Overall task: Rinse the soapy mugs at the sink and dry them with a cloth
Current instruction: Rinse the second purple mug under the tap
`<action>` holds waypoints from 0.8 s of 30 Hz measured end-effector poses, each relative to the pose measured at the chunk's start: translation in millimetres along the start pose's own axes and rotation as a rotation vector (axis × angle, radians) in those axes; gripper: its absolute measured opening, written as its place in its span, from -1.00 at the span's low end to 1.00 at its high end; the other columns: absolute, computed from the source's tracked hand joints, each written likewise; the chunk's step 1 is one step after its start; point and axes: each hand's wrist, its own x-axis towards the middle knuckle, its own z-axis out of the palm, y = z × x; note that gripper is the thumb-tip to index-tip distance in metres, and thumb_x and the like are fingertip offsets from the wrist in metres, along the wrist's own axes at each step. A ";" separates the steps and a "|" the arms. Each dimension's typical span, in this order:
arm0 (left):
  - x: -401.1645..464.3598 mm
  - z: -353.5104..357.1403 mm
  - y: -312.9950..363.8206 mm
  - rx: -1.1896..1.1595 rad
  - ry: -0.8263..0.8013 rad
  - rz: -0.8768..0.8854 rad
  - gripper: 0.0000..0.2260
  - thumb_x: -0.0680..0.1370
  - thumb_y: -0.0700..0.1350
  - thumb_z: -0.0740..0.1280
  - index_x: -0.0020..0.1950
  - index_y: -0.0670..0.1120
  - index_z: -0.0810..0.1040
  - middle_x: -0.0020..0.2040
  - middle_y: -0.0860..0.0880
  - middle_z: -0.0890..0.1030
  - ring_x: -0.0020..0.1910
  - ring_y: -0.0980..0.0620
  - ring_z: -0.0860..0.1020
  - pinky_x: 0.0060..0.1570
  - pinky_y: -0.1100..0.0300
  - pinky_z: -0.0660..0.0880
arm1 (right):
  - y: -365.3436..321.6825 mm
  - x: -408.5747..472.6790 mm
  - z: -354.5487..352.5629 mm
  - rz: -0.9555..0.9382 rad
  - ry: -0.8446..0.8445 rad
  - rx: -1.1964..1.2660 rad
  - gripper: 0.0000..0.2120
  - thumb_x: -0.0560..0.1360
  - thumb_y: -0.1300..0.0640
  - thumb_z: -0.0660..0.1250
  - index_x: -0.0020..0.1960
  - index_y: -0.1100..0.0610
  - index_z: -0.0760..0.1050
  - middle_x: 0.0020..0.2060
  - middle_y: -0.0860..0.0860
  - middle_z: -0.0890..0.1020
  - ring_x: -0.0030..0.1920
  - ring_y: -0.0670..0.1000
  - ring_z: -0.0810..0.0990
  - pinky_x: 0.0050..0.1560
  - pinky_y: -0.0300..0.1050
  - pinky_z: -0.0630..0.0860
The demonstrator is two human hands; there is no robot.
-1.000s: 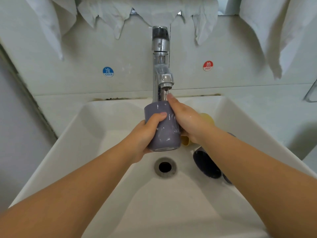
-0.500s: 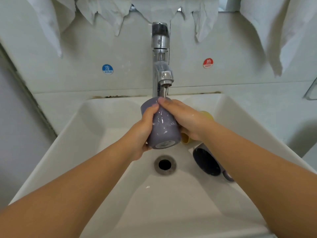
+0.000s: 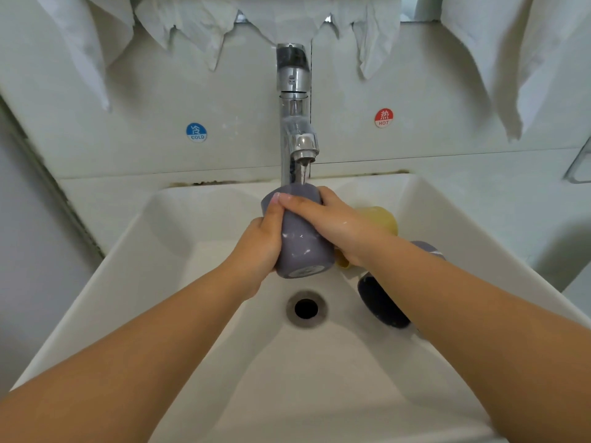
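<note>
A grey-purple mug (image 3: 302,247) is held under the running tap (image 3: 295,129), tilted with its base toward me and its mouth up at the water stream. My left hand (image 3: 260,247) grips its left side, thumb up near the rim. My right hand (image 3: 329,223) wraps over the top right of the same mug, fingers lying across its upper wall. Behind my right wrist lies a yellow mug (image 3: 382,219), and a dark mug (image 3: 380,302) rests on its side in the white sink (image 3: 179,282), partly hidden by my right forearm.
The drain (image 3: 306,308) sits just below the held mug. White cloths (image 3: 499,59) hang on the wall above, more of them at the left (image 3: 86,43). Cold (image 3: 196,132) and hot (image 3: 383,118) stickers flank the tap.
The mug has tipped further, base toward me. My right hand slid from its right side over the top; my left thumb moved up toward the rim.
</note>
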 end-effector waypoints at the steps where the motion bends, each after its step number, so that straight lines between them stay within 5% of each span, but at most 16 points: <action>1: 0.8 -0.1 -0.2 0.027 -0.007 0.025 -0.52 0.60 0.30 0.03 0.19 -0.02 0.50 0.07 -0.08 0.64 0.08 -0.06 0.62 0.18 -0.05 0.54 | -1.0 1.5 1.0 -0.007 0.024 -0.006 -0.51 0.47 -0.24 0.33 0.24 0.05 0.38 0.01 0.02 0.62 -0.02 0.01 0.64 0.05 -0.03 0.59; 6: -0.3 3.2 2.1 -0.039 -0.080 -0.037 -0.65 0.63 0.21 0.10 0.03 0.01 0.54 -0.01 -0.01 0.66 0.01 0.01 0.63 0.00 0.10 0.58 | -9.8 0.3 -7.4 0.089 0.075 -0.022 -0.50 0.63 -0.21 -0.04 0.24 0.11 0.47 0.06 0.12 0.62 0.07 0.10 0.60 0.23 0.05 0.48; 9: -1.5 5.6 6.8 -0.176 -0.082 -0.105 -0.65 0.62 0.21 0.14 0.15 0.00 0.54 0.04 -0.04 0.67 0.04 -0.02 0.63 0.03 0.03 0.58 | -10.9 -4.1 -9.6 0.015 -0.005 -0.007 -0.61 0.61 -0.19 0.09 0.21 0.08 0.43 0.01 0.10 0.61 0.01 0.07 0.62 0.16 0.05 0.54; 13: 0.8 3.4 9.9 -0.250 -0.032 -0.115 -0.65 0.58 0.25 0.16 0.08 0.04 0.57 -0.04 -0.05 0.70 -0.02 -0.03 0.66 0.00 0.01 0.60 | -7.5 -4.1 -2.5 -0.065 -0.033 -0.102 -0.49 0.46 -0.13 0.40 0.29 0.01 0.27 -0.02 -0.04 0.56 -0.09 -0.06 0.59 -0.16 -0.19 0.54; 19: 1.6 3.8 7.9 -0.258 -0.050 -0.091 -0.60 0.60 0.26 0.13 0.15 0.03 0.58 -0.01 -0.02 0.71 -0.01 -0.03 0.67 0.06 -0.01 0.59 | -11.0 0.2 -6.2 -0.127 0.089 -0.168 -0.62 0.64 -0.16 -0.01 0.26 0.03 0.41 0.02 -0.04 0.55 -0.02 -0.07 0.54 0.01 -0.15 0.44; 21: 2.5 2.2 9.2 -0.300 -0.048 -0.100 -0.59 0.59 0.27 0.14 0.13 0.01 0.58 -0.02 -0.04 0.71 -0.03 -0.04 0.68 0.02 0.00 0.60 | -10.3 -1.6 -12.7 -0.117 -0.004 -0.108 -0.60 0.64 -0.11 0.07 0.40 0.04 0.33 0.12 -0.02 0.56 0.06 -0.02 0.56 0.13 -0.08 0.48; 24: 5.0 -4.3 11.4 -0.382 -0.068 -0.135 -0.54 0.58 0.29 0.11 0.20 0.00 0.57 0.02 -0.08 0.71 0.00 -0.09 0.68 -0.04 0.00 0.61 | -12.9 -7.0 -16.3 -0.100 -0.119 -0.053 -0.37 0.52 -0.04 0.36 0.50 -0.04 0.16 0.16 -0.04 0.51 0.00 -0.05 0.60 -0.06 -0.17 0.58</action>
